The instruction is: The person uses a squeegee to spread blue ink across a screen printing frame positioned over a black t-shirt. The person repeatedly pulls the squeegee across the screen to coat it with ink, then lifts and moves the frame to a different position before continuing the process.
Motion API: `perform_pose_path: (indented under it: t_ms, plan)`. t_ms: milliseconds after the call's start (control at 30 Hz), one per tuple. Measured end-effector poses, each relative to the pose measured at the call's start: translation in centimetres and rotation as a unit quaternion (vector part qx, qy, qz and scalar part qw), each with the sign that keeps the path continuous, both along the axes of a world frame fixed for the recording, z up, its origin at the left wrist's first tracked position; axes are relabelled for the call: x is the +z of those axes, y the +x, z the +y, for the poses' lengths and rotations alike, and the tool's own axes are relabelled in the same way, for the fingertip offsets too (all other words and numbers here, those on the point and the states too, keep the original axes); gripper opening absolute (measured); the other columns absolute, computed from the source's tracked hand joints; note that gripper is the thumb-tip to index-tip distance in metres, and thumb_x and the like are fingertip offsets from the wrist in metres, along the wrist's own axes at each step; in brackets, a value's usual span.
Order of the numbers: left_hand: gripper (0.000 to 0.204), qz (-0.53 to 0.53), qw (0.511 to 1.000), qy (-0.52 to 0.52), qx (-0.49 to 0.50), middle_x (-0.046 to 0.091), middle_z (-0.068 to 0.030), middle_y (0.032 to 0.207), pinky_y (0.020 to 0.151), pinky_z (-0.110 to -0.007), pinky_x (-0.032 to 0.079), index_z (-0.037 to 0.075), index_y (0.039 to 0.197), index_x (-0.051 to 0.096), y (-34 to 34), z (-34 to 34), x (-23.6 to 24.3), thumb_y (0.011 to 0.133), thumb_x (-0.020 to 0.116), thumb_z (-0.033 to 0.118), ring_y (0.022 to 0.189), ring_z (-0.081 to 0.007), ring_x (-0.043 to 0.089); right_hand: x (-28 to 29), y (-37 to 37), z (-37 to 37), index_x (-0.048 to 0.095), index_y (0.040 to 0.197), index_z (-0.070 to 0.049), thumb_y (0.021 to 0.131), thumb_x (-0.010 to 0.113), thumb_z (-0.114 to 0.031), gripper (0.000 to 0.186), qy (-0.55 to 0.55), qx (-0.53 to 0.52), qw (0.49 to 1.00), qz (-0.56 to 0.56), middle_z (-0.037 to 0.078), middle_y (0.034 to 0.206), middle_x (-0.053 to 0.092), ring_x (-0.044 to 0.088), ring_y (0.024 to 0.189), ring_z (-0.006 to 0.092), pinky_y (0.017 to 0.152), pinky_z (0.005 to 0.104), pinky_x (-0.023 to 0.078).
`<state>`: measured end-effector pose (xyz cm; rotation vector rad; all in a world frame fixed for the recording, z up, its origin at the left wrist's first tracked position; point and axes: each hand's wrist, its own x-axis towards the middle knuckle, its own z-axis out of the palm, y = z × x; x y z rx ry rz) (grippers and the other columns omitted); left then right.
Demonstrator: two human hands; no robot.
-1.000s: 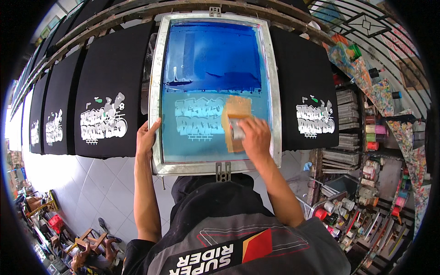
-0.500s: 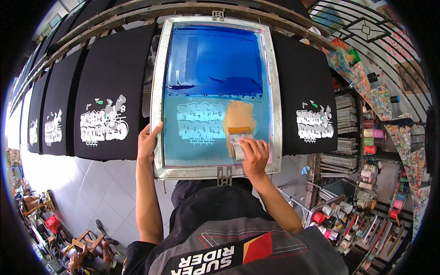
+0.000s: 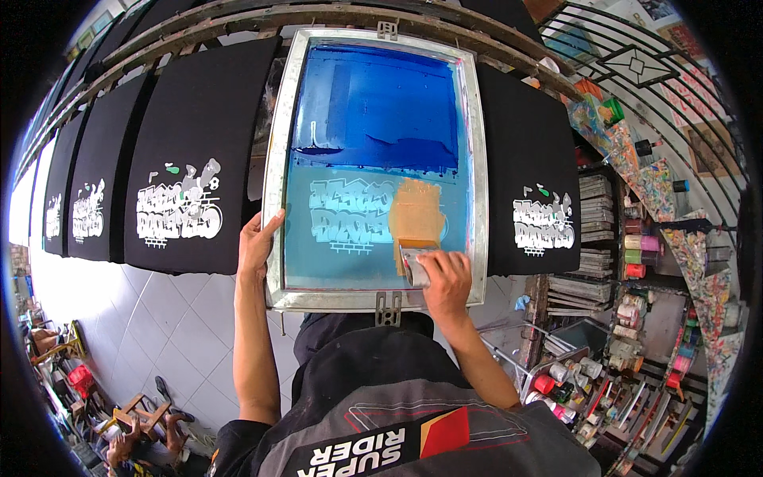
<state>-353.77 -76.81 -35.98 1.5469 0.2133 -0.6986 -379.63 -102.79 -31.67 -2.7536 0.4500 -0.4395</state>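
Note:
A silk-screen frame (image 3: 284, 159) with pale metal edges lies over a black garment panel in front of me. Its mesh is dark blue in the far half and grey-blue in the near half, where a pale lettered stencil (image 3: 350, 211) shows. My left hand (image 3: 258, 248) grips the frame's left rail, thumb on top. Held in my right hand (image 3: 447, 278) is a small squeegee (image 3: 415, 269), its blade tilted against the mesh. Orange-tan ink (image 3: 419, 208) covers the stencil's right part, just beyond the blade.
Black printed panels (image 3: 199, 119) lie left of the frame, another black panel (image 3: 528, 143) right. Wooden rails (image 3: 445, 22) run behind. Stacked frames (image 3: 592, 230) and ink pots (image 3: 636, 310) stand at right. A person's hands (image 3: 131, 445) show at lower left, over the tiled floor.
The squeegee in my right hand has come slightly nearer to me, and more orange-tan ink shows beyond its blade. My left hand keeps its hold on the frame.

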Motion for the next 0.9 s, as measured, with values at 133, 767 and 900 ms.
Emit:
perform_pose_path:
  t_ms: [133,767,900]
  plan:
    - [0.034,0.012,1.000,-0.011,0.000,0.073,-0.0031,0.095,0.069,-0.024,0.051,-0.001,0.117,0.072,-0.2,0.4,-0.3,0.094,0.079,0.023,0.078,-0.0071,0.065,-2.1,1.4,-1.0,0.072,0.096,-0.009,0.078,0.063,0.003,0.023,-0.018,-0.015,0.998,-0.055,0.004,0.097,0.067,0.064,0.094,0.0277,0.089,0.0430,0.046]
    - [0.043,-0.179,0.956,0.223,-0.056,0.053,0.0027,0.070,0.058,-0.028,0.035,-0.008,0.099,0.071,-4.3,2.6,1.0,0.102,0.068,0.035,0.067,-0.0066,0.042,-1.9,-0.6,-12.4,0.070,0.118,0.005,0.094,0.075,-0.047,0.057,0.557,-0.350,0.725,-0.203,0.012,0.114,0.073,0.068,0.106,0.0190,0.094,0.0325,0.050]
    - [0.041,-0.174,0.968,0.175,-0.044,0.050,0.0043,0.068,0.055,-0.029,0.029,-0.005,0.092,0.070,-4.6,2.1,1.3,0.103,0.067,0.034,0.065,-0.0061,0.037,-5.1,-1.2,-14.6,0.069,0.116,0.004,0.095,0.075,-0.044,0.053,0.640,-0.311,0.667,-0.223,0.010,0.109,0.072,0.068,0.101,0.0172,0.091,0.0329,0.051]
